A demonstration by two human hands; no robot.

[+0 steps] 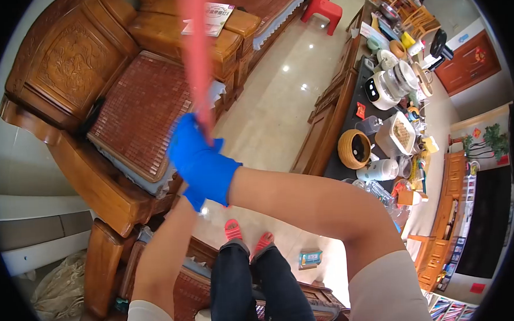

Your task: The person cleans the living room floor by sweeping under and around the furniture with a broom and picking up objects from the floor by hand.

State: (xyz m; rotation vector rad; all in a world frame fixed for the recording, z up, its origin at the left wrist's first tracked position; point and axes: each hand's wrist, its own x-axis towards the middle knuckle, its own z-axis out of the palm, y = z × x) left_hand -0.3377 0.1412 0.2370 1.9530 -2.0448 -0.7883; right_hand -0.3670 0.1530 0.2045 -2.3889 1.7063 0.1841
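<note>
Clamping the right grip (206, 162) on the red pole (198, 60), with the left grip (195, 200) too hidden to tell, and risking sweeping the booklet (219, 16) off the wooden tabletop's (227, 43) edge by swinging wide.

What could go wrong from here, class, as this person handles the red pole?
If swung, the red pole might knock the booklet off the wooden side table. The blue packet on the floor, near the red sandals, could be tripped over. The glossy floor may be slippery.
</note>
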